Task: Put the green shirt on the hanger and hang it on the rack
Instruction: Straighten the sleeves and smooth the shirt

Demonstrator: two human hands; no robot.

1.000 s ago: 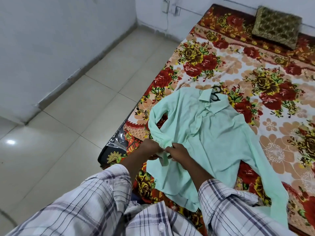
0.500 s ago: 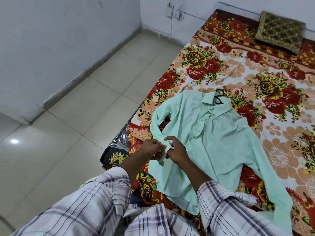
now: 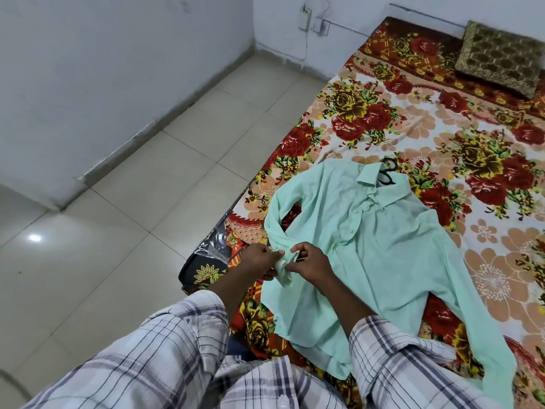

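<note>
A mint-green long-sleeved shirt (image 3: 380,246) lies flat, front up, on the flowered bed. The black hook of a hanger (image 3: 388,172) sticks out at its collar; the rest of the hanger is hidden inside the shirt. The shirt's left sleeve bends back toward me, and its cuff (image 3: 284,267) is between my hands. My left hand (image 3: 259,259) pinches the cuff from the left. My right hand (image 3: 312,261) pinches it from the right with thumb and fingers. The other sleeve trails off to the lower right. No rack is in view.
The bed with its red-and-yellow flowered sheet (image 3: 442,119) fills the right side; a brown patterned pillow (image 3: 501,57) lies at its far end. Beige floor tiles (image 3: 132,231) and white walls are on the left. A wall socket (image 3: 305,17) with a cord is at the far corner.
Both hands have stayed on the sleeve cuff and shifted their fingers a little on it. The view has tilted slightly, so the shirt sits lower in frame.
</note>
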